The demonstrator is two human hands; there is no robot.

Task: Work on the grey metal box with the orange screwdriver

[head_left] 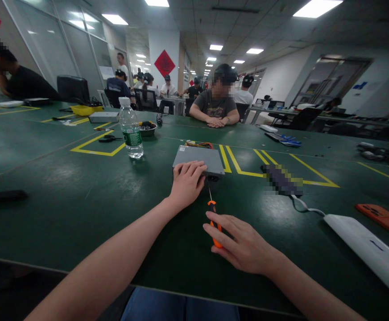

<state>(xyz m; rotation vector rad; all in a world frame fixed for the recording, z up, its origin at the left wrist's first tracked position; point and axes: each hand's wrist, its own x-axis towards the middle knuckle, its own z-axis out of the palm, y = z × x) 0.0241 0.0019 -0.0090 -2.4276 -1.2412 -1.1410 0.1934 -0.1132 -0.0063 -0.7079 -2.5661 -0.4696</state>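
Note:
A grey metal computer power supply (199,156) lies on the green table, with coloured cables at its far side and a socket on the side facing me. My left hand (188,180) grips its near left part, fingers over the top and thumb at the near edge. My right hand (239,240) holds an orange and black screwdriver (215,225) by the handle. The screwdriver's thin shaft points away from me, up to the near side of the power supply below the socket. Its very tip is hard to make out against the dark side.
A water bottle (130,129) stands left of the power supply, near a metal bowl (147,128). To the right lie a blurred phone (281,179) on a cable, a white power bank (365,249) and an orange phone (383,219). A person (216,100) sits across the table.

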